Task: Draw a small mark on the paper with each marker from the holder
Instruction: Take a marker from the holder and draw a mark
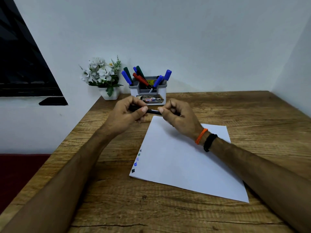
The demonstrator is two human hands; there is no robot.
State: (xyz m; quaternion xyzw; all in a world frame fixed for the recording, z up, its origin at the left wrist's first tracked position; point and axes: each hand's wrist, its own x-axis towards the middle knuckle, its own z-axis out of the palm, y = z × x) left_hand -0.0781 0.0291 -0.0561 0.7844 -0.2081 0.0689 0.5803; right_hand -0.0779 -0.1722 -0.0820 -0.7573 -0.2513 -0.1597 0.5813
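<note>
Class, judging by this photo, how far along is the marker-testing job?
Done: several small marks line the paper's left edge. In hand: both the left hand and right hand hold a black marker between them. Left: several markers wait in the holder.

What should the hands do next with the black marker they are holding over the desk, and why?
Probably pull the two ends apart to uncap it. The left hand and right hand each grip one end of the black marker, held level above the paper. Whether it is being opened or closed cannot be told; marks already line the paper's edge.
</note>
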